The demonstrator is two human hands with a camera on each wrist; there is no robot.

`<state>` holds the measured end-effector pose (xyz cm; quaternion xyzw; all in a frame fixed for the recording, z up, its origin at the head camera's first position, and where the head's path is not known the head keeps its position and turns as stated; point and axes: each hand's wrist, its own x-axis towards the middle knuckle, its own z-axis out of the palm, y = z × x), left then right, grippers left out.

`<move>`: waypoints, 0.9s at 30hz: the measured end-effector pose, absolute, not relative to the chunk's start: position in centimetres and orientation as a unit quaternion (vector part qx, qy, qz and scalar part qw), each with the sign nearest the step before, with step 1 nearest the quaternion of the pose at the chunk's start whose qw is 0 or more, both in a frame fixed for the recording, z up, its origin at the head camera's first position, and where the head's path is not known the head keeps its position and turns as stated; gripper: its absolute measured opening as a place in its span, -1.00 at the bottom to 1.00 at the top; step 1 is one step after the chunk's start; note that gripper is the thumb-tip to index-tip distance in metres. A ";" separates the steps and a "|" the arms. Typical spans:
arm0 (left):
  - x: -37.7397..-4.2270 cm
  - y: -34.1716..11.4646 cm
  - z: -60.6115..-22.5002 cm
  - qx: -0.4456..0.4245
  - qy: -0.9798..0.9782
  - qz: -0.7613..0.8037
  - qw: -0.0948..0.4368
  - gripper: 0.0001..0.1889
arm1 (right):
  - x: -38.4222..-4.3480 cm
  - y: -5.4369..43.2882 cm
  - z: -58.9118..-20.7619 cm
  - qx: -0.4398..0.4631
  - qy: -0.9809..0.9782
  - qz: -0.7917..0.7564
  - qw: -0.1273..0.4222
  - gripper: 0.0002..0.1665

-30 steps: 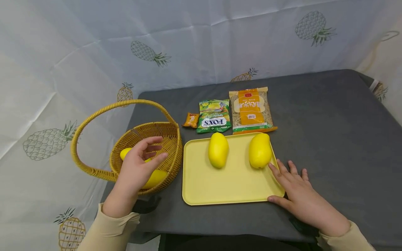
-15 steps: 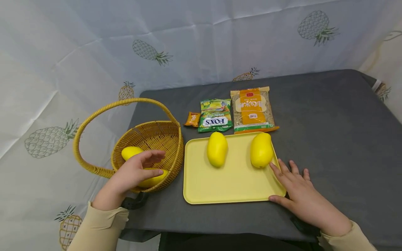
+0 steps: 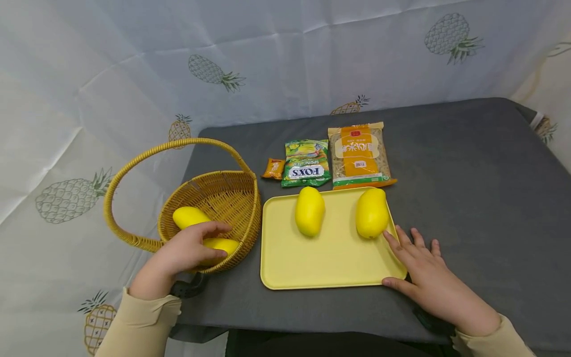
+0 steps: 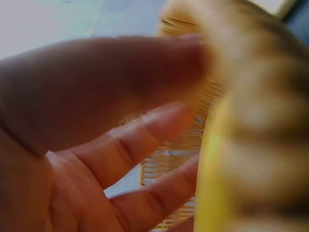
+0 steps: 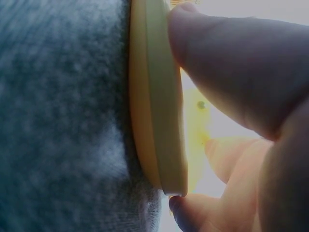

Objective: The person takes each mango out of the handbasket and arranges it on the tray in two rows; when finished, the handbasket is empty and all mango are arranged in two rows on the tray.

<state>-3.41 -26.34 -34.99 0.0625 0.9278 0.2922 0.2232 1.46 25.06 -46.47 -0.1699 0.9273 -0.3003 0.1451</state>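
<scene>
My left hand [image 3: 192, 248] reaches over the near side of the wicker basket [image 3: 256, 213]. Its thumb lies on the near side of a yellow mango [image 3: 226, 244] and its fingers on the far side. In the left wrist view, the blurred basket rim [image 4: 260, 111] partly hides that mango [image 4: 212, 183]. Another mango [image 3: 189, 216] lies behind it in the basket. Spread flat, my right hand [image 3: 424, 272] rests at the right edge of the yellow tray [image 3: 330, 267], its thumb at the near corner. Two mangoes, one left [image 3: 310, 211] and one right [image 3: 372, 213], lie on the tray.
Behind the tray, a small orange packet [image 3: 274, 169], a green Fox's candy bag [image 3: 306, 163] and a larger bag of grain-like food [image 3: 359, 156] lie in a row on the grey-covered table [image 3: 468, 173]. The basket's tall handle [image 3: 117, 186] arches up on the left.
My left hand has lowered from above the basket to the near mango, its thumb and fingers coming around it. My right hand has stayed at the tray's edge.
</scene>
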 end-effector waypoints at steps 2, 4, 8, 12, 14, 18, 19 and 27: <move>-3.3 -26.3 -35.2 0.064 0.934 0.273 0.221 -0.45 | 1.4 25.1 -46.5 -0.169 0.927 -0.299 0.147 0.31; -3.3 -26.2 -35.4 0.064 0.940 0.254 0.221 -0.47 | 1.4 25.1 -46.5 -0.170 0.927 -0.300 0.147 0.31; -3.3 -26.1 -35.7 0.060 0.948 0.225 0.219 -0.48 | 1.3 25.1 -46.5 -0.170 0.926 -0.302 0.148 0.31; -3.2 -26.1 -36.1 0.057 0.951 0.214 0.215 -0.48 | 1.4 25.1 -46.5 -0.171 0.926 -0.303 0.148 0.31; -3.2 -26.1 -36.1 0.056 0.951 0.216 0.212 -0.48 | 1.4 25.1 -46.6 -0.172 0.926 -0.303 0.145 0.31; -3.2 -26.1 -35.8 0.055 0.951 0.225 0.204 -0.45 | 1.4 25.1 -46.6 -0.171 0.927 -0.302 0.145 0.32; -3.1 -26.1 -35.8 0.054 0.951 0.228 0.201 -0.45 | 1.4 25.1 -46.5 -0.171 0.927 -0.302 0.145 0.32; -2.9 -26.1 -35.3 0.032 0.956 0.240 0.167 -0.39 | 1.4 25.1 -46.3 -0.172 0.925 -0.304 0.146 0.31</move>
